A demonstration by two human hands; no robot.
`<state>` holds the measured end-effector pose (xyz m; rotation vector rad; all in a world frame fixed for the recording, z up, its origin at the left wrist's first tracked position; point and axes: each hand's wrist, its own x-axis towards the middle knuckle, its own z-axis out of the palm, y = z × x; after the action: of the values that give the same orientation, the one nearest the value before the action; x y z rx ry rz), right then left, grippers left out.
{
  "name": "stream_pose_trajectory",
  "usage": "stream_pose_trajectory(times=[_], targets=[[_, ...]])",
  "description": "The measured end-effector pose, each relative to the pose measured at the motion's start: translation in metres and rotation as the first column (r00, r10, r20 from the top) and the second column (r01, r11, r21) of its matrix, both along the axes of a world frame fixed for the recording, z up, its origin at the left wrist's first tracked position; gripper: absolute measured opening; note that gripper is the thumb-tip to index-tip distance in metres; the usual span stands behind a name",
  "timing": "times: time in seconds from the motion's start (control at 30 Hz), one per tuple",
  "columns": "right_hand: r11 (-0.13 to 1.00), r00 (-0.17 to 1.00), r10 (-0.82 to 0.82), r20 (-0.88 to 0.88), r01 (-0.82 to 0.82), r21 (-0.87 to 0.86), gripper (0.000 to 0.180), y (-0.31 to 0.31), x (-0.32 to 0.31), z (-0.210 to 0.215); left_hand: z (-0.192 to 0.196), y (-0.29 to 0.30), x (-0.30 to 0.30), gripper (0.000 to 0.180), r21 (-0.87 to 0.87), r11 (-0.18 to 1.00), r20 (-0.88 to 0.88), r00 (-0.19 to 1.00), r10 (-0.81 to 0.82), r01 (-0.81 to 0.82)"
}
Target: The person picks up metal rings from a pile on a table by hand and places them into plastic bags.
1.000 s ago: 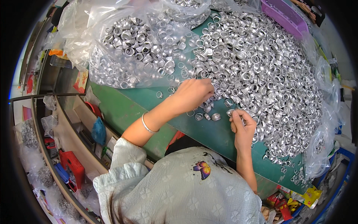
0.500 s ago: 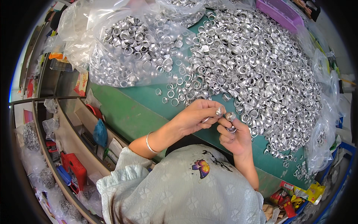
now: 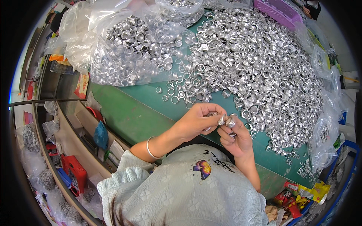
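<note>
Left hand (image 3: pixel 198 119) and right hand (image 3: pixel 238 141) each pinch silver rings (image 3: pixel 230 123) — bright packets (image 3: pixel 317 192), print unreadable from here, beside the green table (image 3: pixel 147 95).

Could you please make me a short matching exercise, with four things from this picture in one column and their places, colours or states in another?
1. Metal bangle
2. Basket
3. Loose ring heap
4. Left hand

A. Spread over the green table
B. Around a wrist
C. Pinching a ring at the fingertips
D. Purple

Pairs: 1-B, 2-D, 3-A, 4-C
</note>
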<state>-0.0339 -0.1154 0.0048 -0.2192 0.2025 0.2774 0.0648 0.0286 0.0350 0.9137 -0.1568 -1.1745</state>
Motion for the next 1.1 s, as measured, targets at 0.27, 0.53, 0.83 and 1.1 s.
stream_pose_trajectory(times=[0.27, 0.53, 0.83, 1.1], targets=[[0.9, 0.996, -0.093, 0.012, 0.089, -0.426, 0.015, 0.007, -0.004, 0.005, 0.001, -0.001, -0.015, 0.008, 0.153, 0.977, 0.398, 0.914, 0.076, -0.147], [0.851, 0.98, -0.197, -0.016, 0.163, -0.5, 0.018, 0.006, -0.007, -0.005, -0.031, 0.001, -0.024, 0.014, -0.031, 0.978, -0.198, 0.961, 0.194, -0.204], [0.967, 0.974, -0.219, -0.057, 0.209, -0.146, 0.013, -0.003, 0.009, -0.021, -0.052, 0.006, -0.002, 0.028, -0.202, 0.909, -0.775, 0.627, 0.08, -0.365], [0.746, 0.959, -0.283, -0.035, 0.197, -0.637, 0.021, -0.011, 0.043, 0.002, -0.045, 0.012, 0.027, 0.027, -0.1, 0.918, -0.54, 0.796, 0.275, -0.385]])
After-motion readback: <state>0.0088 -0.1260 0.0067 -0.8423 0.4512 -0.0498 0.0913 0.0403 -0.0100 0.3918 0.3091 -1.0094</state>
